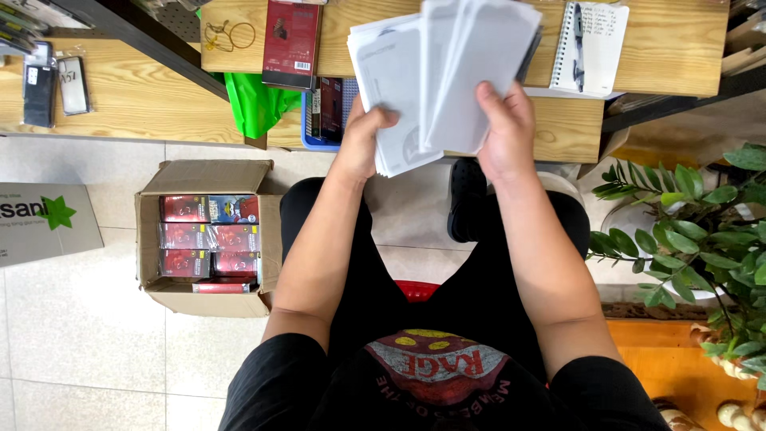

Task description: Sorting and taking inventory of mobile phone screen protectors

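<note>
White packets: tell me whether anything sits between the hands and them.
Nothing does. Both hands already hold the white packets directly: the left hand grips the lower left edge, and the right hand fans the front ones.

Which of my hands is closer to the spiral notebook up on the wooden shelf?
Right. Your right hand grips the white packets just below-left of the spiral notebook; your left hand holds the stack's far side, farther away.

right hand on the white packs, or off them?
Touching. Head view: the right hand has its fingers wrapped over the lower edge of the fanned white packs, with no gap; the left hand grips them too.
</note>
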